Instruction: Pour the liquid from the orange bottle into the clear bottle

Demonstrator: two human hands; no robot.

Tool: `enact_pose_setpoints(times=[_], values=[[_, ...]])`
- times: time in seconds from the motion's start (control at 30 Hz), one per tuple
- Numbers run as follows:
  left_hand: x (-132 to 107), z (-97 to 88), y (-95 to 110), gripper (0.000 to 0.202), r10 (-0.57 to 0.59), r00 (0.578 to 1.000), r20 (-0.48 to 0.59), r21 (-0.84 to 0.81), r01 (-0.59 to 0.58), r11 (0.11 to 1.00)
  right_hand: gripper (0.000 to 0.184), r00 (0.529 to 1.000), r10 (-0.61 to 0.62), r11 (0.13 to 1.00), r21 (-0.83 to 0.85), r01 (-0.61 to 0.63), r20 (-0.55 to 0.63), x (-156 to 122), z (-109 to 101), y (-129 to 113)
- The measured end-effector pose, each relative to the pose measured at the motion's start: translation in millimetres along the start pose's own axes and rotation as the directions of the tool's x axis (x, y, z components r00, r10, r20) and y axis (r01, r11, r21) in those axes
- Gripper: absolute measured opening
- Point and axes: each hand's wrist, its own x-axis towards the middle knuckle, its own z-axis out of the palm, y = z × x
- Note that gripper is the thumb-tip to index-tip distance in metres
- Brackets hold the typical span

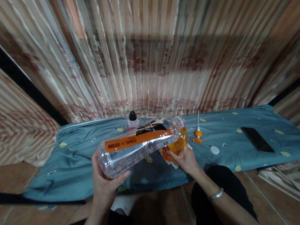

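Observation:
My left hand (106, 185) is wrapped round the base end of a large clear plastic bottle (140, 144) with an orange and black label. The bottle lies tilted nearly level, its uncapped-looking mouth over a smaller orange bottle (178, 145). Closed round that orange bottle is my right hand (186, 159), and the bottle's top is partly hidden by the clear one. Whether liquid passes between them I cannot tell. Just right of my right hand, an orange and white pump head (198, 133) with a white tube lies on the cloth.
A teal patterned cloth (76, 165) covers the low surface. Behind the clear bottle stands a small black-capped bottle (133, 120). A white round disc (214, 150) and a dark phone (257, 139) lie to the right. Striped curtains (141, 53) hang behind, with dark poles (21, 79) at the sides.

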Motion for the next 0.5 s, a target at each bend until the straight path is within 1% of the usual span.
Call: enact_pose_setpoints(times=[0.17,0.3,0.5], values=[[0.5,-0.3,-1.3,0.101,0.026,1.000,0.002,0.001,-0.026,1.000,0.078,1.000,0.000,1.000,0.018,0.000,-0.001,-0.2,-0.1,-2.7],[0.2,0.9,-0.5,0.100,0.008,1.000,-0.012,-0.025,-0.008,1.000,0.078,1.000,-0.001,1.000,0.027,0.001,0.003,-0.2,-0.6,-4.1],[0.5,1.1,0.4,0.099,0.015,1.000,-0.007,-0.040,-0.015,0.999,0.074,1.000,-0.014,1.000,0.002,0.014,0.000,-0.2,-1.6,-2.7]])
